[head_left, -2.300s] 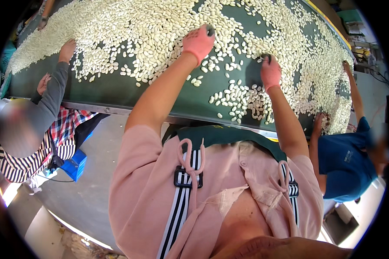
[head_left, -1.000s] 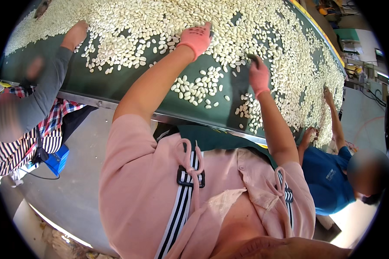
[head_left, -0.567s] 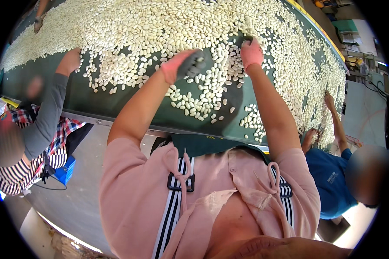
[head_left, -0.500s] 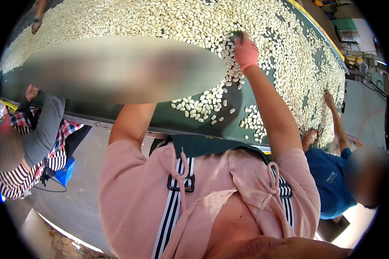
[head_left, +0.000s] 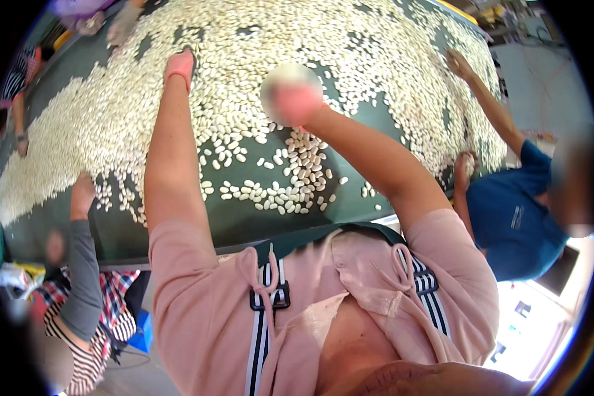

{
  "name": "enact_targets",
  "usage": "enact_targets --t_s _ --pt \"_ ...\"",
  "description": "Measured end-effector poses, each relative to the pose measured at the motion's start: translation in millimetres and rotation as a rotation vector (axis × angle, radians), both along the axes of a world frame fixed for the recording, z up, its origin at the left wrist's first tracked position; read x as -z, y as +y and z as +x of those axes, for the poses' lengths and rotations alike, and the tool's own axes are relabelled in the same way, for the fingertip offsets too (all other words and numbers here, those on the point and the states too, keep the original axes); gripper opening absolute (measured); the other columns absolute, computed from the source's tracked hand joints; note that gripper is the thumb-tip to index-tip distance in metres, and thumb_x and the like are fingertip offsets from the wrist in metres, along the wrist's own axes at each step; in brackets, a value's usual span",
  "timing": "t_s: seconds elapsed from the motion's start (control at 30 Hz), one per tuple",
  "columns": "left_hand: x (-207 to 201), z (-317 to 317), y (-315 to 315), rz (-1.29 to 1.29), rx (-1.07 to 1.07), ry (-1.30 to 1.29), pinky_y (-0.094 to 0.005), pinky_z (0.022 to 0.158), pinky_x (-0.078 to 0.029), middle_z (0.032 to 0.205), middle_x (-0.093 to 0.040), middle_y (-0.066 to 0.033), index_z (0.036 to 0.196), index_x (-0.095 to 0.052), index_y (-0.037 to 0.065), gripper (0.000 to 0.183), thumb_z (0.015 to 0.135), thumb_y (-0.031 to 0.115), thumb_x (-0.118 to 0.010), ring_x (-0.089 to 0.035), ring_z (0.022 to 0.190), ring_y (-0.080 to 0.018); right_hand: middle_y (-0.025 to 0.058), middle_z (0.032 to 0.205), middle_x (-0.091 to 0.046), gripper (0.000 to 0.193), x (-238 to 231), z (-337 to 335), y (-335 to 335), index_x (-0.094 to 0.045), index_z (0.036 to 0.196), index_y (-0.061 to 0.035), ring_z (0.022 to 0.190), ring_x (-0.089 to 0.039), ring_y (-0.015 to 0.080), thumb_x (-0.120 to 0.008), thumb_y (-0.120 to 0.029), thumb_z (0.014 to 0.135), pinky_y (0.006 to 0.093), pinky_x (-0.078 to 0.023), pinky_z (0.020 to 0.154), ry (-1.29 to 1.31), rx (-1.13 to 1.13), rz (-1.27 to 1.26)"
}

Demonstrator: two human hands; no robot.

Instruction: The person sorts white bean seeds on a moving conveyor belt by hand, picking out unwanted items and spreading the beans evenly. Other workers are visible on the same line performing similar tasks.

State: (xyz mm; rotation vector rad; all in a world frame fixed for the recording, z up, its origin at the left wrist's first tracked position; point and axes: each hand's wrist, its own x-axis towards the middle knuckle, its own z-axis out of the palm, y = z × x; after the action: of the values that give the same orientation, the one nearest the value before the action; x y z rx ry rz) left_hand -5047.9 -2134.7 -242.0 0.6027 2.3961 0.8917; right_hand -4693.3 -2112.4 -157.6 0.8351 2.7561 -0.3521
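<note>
White beans (head_left: pixel 99 122) lie thickly over a dark green table (head_left: pixel 257 228). My left hand (head_left: pixel 180 68), in a pink glove, rests among the beans at the far side, arm stretched out. Its fingers are curled in, and a dark edge shows beside the fingertips; what it belongs to I cannot make out. My right hand (head_left: pixel 297 103), also pink-gloved, is over the beans right of it, its fingers smeared by a blur. Near me, below the right hand, a loose band of beans (head_left: pixel 307 168) curves over bare green surface.
At the right, a person in a blue shirt (head_left: pixel 518 214) reaches both hands into the beans. A grey-sleeved person (head_left: pixel 82 284) at the left has a hand by the bean edge. More hands reach in from the far left, including a gloved hand (head_left: pixel 122 26).
My right hand has moved left and a little nearer across the beans. My left hand, blurred out before, now shows at the far side. Loose beans near me now form a curved band.
</note>
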Motion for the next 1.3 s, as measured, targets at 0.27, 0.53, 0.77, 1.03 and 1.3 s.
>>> enact_targets --t_s 0.27,0.53,0.77,1.03,1.3 --pt "-33.8 221.4 34.6 0.285 0.827 -0.151 -0.0444 0.095 -0.048 0.117 -0.064 -0.0250 0.119 -0.061 0.003 0.046 0.092 0.039 -0.054 -0.060 0.110 -0.0417 0.0214 0.098 -0.069 0.028 59.7 60.2 -18.0 -0.051 0.114 0.0039 0.092 -0.068 0.0375 -0.043 -0.012 0.092 0.0443 -0.052 0.081 0.443 0.223 -0.186" --pt "-47.9 117.4 -91.0 0.039 0.151 0.276 -0.0401 0.087 -0.050 0.105 -0.071 -0.0167 0.121 -0.063 0.005 0.042 0.091 0.034 -0.060 -0.066 0.097 -0.0313 0.0093 0.082 -0.063 0.017 33.4 191.1 -35.5 -0.062 0.092 -0.0050 0.055 -0.051 0.0107 -0.051 -0.018 0.090 0.0223 -0.039 0.046 0.965 0.607 -2.209" --pt "-72.0 277.2 -106.9 -0.237 0.888 0.363 -0.0415 0.085 -0.052 0.105 -0.070 -0.0148 0.141 -0.047 0.015 0.063 0.091 0.053 -0.056 -0.067 0.097 -0.0302 0.0051 0.073 -0.062 0.026 -1.8 88.1 -69.4 -0.068 0.103 -0.0037 0.060 -0.053 0.0115 -0.050 -0.017 0.091 0.0254 -0.044 0.054 0.919 0.888 -0.977" --pt "-78.6 295.0 -162.5 -0.063 0.830 0.251 -0.0408 0.090 -0.050 0.116 -0.068 -0.0117 0.137 -0.050 0.016 0.057 0.089 0.042 -0.063 -0.065 0.104 -0.0294 0.0146 0.105 -0.070 0.027 -6.2 101.1 41.8 -0.061 0.110 -0.0082 0.097 -0.067 0.0338 -0.050 -0.027 0.094 0.0437 -0.052 0.083 0.076 0.607 0.272" --pt "-58.1 202.2 -196.4 0.217 0.311 -0.143 -0.0379 0.076 -0.052 0.093 -0.072 -0.0127 0.119 -0.064 0.013 0.033 0.089 0.028 -0.063 -0.069 0.085 -0.0289 0.0131 0.102 -0.070 0.027 4.0 87.5 73.6 -0.063 0.102 -0.0014 0.096 -0.067 0.0287 -0.062 -0.024 0.087 0.0383 -0.052 0.079 0.097 0.541 -0.048"
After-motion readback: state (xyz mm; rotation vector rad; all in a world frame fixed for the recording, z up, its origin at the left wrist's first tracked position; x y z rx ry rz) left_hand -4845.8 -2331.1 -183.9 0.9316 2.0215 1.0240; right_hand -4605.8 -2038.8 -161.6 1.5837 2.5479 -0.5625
